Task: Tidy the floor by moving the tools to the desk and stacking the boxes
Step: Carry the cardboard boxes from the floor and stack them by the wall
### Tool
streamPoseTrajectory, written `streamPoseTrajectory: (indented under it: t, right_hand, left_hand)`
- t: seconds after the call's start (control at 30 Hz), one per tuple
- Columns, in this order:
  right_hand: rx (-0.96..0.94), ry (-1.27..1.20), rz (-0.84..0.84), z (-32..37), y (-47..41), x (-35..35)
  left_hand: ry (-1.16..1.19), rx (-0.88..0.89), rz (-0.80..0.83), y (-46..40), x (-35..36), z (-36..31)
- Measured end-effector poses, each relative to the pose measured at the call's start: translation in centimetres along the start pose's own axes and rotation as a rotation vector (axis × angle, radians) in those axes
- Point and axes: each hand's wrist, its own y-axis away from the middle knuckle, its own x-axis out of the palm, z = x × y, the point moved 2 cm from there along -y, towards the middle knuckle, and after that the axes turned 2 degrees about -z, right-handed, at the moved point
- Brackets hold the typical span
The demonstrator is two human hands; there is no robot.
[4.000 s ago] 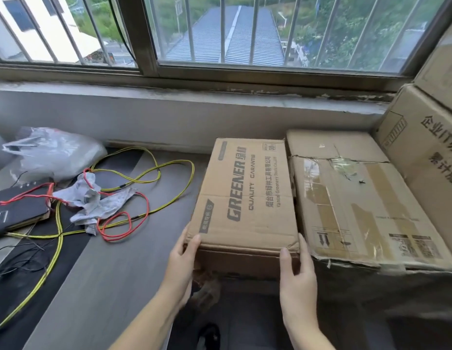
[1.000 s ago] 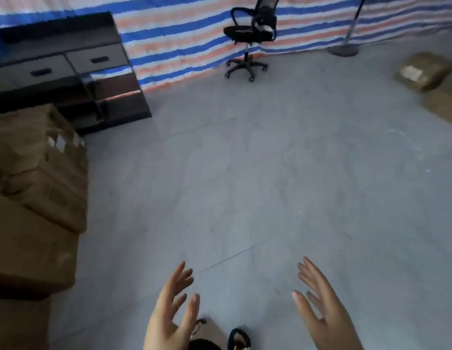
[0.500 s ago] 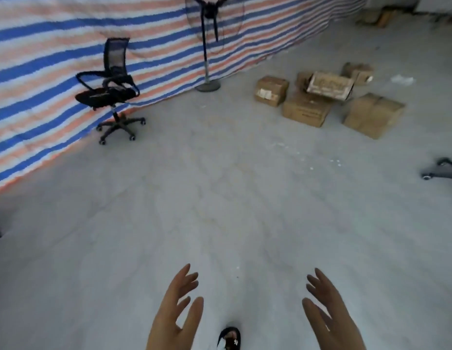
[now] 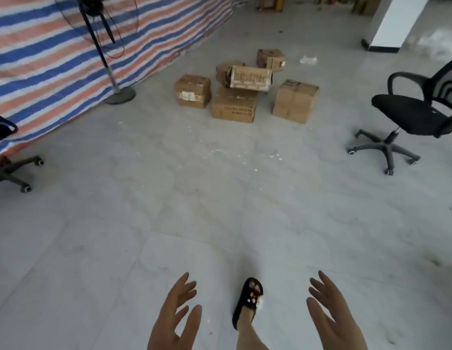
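Several cardboard boxes stand in a loose group on the grey floor ahead. The left box (image 4: 193, 91) carries a label. A wide box (image 4: 235, 105) sits in the middle with a tilted open box (image 4: 250, 78) resting on it. A taller box (image 4: 295, 101) stands to the right and a small box (image 4: 271, 59) lies behind. My left hand (image 4: 177, 317) and my right hand (image 4: 331, 317) are held out low in front of me, fingers spread, holding nothing, far from the boxes.
A standing fan (image 4: 107, 46) stands at the left by a blue, white and orange striped tarp (image 4: 43, 59). A black office chair (image 4: 411, 117) is at the right, another chair's base (image 4: 13, 170) at the left edge. My sandalled foot (image 4: 247, 301) steps forward.
I let go of the box by the window and turned round into the room. The view swung right, and the boxes on the floor are now centred and closer. Both hands stay empty.
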Motion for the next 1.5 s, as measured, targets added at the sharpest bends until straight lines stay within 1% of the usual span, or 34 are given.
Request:
streamPoseTrajectory:
  t: [0.13,0.23,0.3,0.43,0.53,0.67,0.77,0.87,0.9,1.03,1.2,1.33,1.4,1.5]
  right_hand:
    - [-0.024,0.003,0.0,2.1,-10.5,1.4]
    - [-0.081,-0.005,-0.012,5.2,-19.1,2.2]
    - [-0.122,0.016,0.012,7.0,-24.1,3.0]
    - [-0.094,0.036,0.085,8.3,-31.6,5.2]
    - [-0.047,0.044,0.087,8.5,-37.1,6.6]
    - [-0.042,0.045,0.046,9.4,-46.9,8.6]
    - [-0.055,0.042,0.016,11.2,-54.7,10.3]
    - [-0.057,0.036,-0.054,14.2,-61.5,11.2]
    - [-0.054,0.037,-0.093,14.6,-64.4,11.2]
    - [0.009,0.005,-0.207,15.4,-69.9,10.6]
    - [0.096,0.004,-0.341,15.6,-78.2,8.6]
    - [0.124,0.01,-0.366,15.6,-87.0,6.1]
    - [0.118,0.002,-0.381,15.9,-92.4,4.1]
    - [0.097,-0.003,-0.36,17.1,-101.0,-0.3]
  left_hand:
    - [-0.012,0.048,-0.012,-9.9,3.4,-1.8]
    - [-0.006,0.072,-0.029,-17.5,5.5,-4.6]
    - [0.005,0.08,-0.027,-22.0,7.0,-5.6]
    - [0.013,0.038,-0.023,-29.2,9.6,-6.6]
    - [-0.009,0.018,-0.036,-35.5,11.1,-6.9]
    - [-0.011,0.028,-0.01,-45.9,14.0,-7.8]
    - [-0.024,0.053,0.054,-55.2,16.2,-9.0]
    - [-0.036,0.104,0.111,-64.2,18.3,-12.3]
    - [-0.04,0.115,0.146,-67.9,19.6,-13.2]
    - [-0.05,0.112,0.254,-74.5,23.2,-15.1]
    - [-0.086,0.076,0.34,-83.2,29.3,-16.8]
    - [-0.105,0.073,0.355,-90.7,35.8,-18.2]
    - [-0.095,0.066,0.353,-94.4,40.0,-18.9]
    - [-0.071,0.064,0.349,-99.7,46.8,-20.7]
